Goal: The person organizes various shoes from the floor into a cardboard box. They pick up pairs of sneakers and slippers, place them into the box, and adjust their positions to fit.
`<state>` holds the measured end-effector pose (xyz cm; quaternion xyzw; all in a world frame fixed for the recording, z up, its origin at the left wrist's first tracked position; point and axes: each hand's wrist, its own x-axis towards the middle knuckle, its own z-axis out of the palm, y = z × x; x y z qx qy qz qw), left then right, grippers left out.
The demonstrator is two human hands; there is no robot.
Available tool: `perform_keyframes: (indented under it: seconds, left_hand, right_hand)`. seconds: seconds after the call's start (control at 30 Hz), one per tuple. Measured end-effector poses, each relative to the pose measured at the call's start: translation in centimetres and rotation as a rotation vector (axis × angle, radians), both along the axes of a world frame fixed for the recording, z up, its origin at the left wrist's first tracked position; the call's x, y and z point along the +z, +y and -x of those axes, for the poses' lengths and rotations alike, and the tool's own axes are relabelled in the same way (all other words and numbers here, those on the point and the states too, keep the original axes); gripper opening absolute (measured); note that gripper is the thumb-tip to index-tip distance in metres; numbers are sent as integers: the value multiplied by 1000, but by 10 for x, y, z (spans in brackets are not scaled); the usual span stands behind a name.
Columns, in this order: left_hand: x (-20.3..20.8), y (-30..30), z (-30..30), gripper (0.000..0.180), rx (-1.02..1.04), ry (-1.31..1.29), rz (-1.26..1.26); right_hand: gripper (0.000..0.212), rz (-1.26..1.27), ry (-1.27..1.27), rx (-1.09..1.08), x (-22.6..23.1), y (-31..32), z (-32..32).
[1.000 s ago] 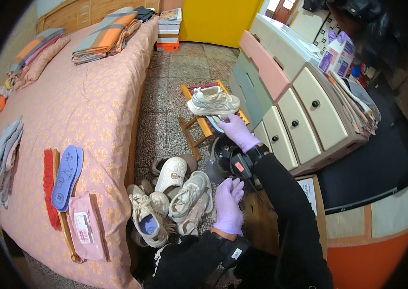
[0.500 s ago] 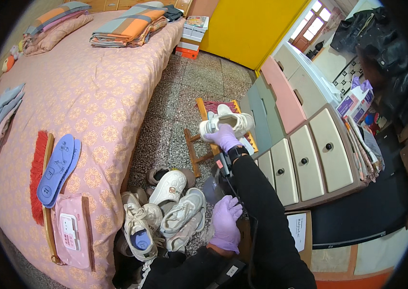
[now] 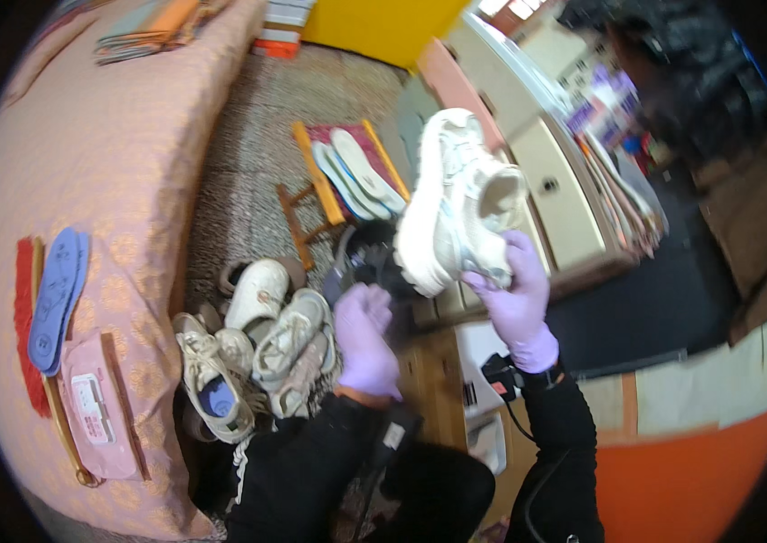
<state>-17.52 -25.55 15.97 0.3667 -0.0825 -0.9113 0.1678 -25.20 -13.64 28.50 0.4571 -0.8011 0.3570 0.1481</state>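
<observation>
The shoe (image 3: 442, 213) has moved off the stool (image 3: 327, 203) to its right, lifted clear and gripped in the right hand (image 3: 527, 308), insoles (image 3: 361, 167) left on the stool, the left hand (image 3: 367, 348) (fingers loosely curled, seemingly empty) on its near side.

Along the left of the frame you see a bed (image 3: 134, 154) with a pink patterned cover, a folded orange-and-grey blanket (image 3: 150, 34) lying on it at upper left. At the top you have stacked boxes (image 3: 286, 20) near a yellow panel (image 3: 374, 25); toward the upper right, a drawer unit (image 3: 569, 213) and a black garment (image 3: 673, 95).
</observation>
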Motion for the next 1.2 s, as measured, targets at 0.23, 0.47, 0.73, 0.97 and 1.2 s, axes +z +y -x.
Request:
perform_keyframes:
  seconds: [0.23, 0.47, 0.73, 0.97, 1.2]
  left_hand:
    - [-37, -9, -10, 14, -199, 263, 455]
    - [-45, -12, 0, 31, -207, 261, 156]
    - [-31, 11, -14, 34, -295, 240, 107]
    - [-21, 32, -6, 33, -278, 168, 115]
    - [-18, 39, 3, 36, -330, 144, 105]
  right_hand:
    - [39, 492, -617, -608, 23, 203, -139]
    - [26, 173, -690, -1132, -77, 369, -210]
    - [40, -132, -629, -1140, -240, 408, -200]
    - [34, -160, -671, -976, -330, 403, -165]
    - [33, -327, -681, -743, -374, 409, -160]
